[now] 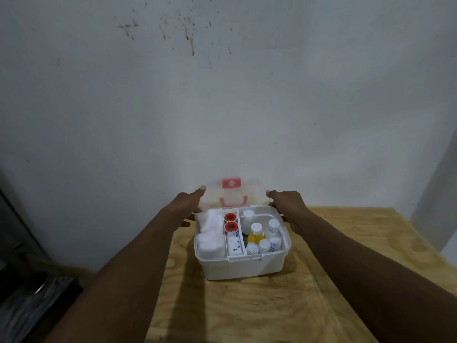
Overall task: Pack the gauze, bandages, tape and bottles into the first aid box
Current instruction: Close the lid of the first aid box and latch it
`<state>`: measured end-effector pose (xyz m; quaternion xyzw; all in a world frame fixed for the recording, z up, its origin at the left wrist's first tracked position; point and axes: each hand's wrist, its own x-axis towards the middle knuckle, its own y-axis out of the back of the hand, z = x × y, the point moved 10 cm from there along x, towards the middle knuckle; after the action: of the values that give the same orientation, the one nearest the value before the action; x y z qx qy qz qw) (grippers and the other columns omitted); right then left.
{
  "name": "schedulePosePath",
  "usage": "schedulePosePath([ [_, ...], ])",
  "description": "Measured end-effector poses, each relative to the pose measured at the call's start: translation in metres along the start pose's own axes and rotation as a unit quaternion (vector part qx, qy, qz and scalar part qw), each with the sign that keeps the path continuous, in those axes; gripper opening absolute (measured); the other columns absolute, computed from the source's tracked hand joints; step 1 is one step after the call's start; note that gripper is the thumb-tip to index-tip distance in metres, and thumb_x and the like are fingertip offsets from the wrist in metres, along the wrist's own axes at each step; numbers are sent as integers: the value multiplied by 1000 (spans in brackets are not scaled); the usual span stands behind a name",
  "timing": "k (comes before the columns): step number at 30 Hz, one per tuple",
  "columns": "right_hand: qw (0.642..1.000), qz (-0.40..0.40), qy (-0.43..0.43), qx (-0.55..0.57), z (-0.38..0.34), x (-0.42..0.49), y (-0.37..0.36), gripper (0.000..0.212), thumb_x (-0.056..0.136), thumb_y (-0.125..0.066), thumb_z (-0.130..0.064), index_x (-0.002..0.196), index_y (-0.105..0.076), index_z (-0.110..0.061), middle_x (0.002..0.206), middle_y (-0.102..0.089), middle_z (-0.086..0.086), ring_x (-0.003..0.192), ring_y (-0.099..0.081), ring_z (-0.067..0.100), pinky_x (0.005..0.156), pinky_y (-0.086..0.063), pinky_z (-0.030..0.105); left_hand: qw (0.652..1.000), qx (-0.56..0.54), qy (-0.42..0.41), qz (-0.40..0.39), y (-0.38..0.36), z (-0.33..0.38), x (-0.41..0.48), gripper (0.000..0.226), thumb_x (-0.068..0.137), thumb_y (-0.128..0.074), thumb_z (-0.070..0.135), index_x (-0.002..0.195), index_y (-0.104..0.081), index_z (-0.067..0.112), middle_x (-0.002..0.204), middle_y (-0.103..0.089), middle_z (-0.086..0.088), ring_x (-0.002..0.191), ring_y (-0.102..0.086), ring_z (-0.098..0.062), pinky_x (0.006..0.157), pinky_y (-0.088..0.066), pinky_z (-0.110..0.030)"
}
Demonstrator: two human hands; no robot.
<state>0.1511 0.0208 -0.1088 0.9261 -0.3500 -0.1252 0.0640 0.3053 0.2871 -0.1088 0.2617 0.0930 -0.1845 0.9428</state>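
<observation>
Your fingers are partly disappearing behind the frosted lid (249,194), so the grip is hard to read. Your left hand (190,206) appears to be pinching the lid's left edge, one finger reaching up along it and the thumb sitting lower. Your right hand (288,206) is curling round the right edge. The lid is standing upright, clear plastic with a red cross label and a red handle showing through it.

The first aid box (247,267) is sitting on the plywood table (333,293) near the stained wall (222,95). It is white, translucent and round-cornered. Soft white gauze (210,233) is filling its left compartment. Two tape rolls (231,227) with orange cores are lying in the narrow middle one, with a printed bandage pack (235,245) just in front. White-capped bottles (273,226), one yellow, are standing crowded in the right compartment; their labels are too blurred to read.
</observation>
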Motion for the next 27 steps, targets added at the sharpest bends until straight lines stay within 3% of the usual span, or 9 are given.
schedulePosePath([
  [4,999,-9,3,44,-6,-4,-3,23,87,-65,-29,87,-63,-7,99,-70,15,83,-67,29,81,-54,42,998,-55,-4,-18,3,5,-7,81,90,-34,78,123,-58,8,115,-67,-11,107,-61,-30,99,-49,-46],
  [8,997,-13,-16,80,-7,-9,-2,34,87,-53,-26,108,-64,-2,99,-66,13,79,-63,24,75,-48,37,993,-108,7,-38,4,7,-17,93,84,-19,86,113,-59,7,116,-65,-15,111,-60,-34,103,-46,-48],
  [13,996,-5,-31,89,-4,-18,10,41,91,-34,-26,109,-68,-10,104,-71,7,94,-62,24,84,-44,41,991,-127,26,-26,17,-3,-22,107,76,-12,93,110,-66,6,115,-69,-15,110,-62,-37,106,-44,-53],
  [16,998,1,-21,59,-5,-22,21,40,90,-36,-25,99,-71,-9,100,-74,5,94,-63,22,85,-42,41,994,-101,27,-36,21,-7,-28,106,77,-11,91,110,-66,6,115,-68,-14,111,-61,-36,106,-44,-53],
  [19,1000,4,-3,18,-5,-24,31,28,85,-45,-22,82,-69,-9,93,-73,3,89,-64,22,76,-43,37,996,-49,24,-65,18,-11,-37,102,81,-15,89,108,-68,7,113,-69,-13,112,-62,-36,105,-45,-51],
  [23,996,2,41,-76,-7,-24,33,17,81,-63,-20,87,-74,-7,98,-73,7,93,-65,24,76,-50,36,996,31,12,-82,10,-15,-44,87,88,-26,81,111,-69,9,116,-69,-12,108,-64,-33,102,-48,-50],
  [27,964,6,167,-206,-26,-38,21,21,88,-61,-27,97,-71,-10,106,-72,5,97,-64,19,84,-52,35,996,61,-13,-57,2,-8,-47,72,93,-37,72,121,-62,10,123,-66,-11,105,-65,-31,99,-52,-49],
])
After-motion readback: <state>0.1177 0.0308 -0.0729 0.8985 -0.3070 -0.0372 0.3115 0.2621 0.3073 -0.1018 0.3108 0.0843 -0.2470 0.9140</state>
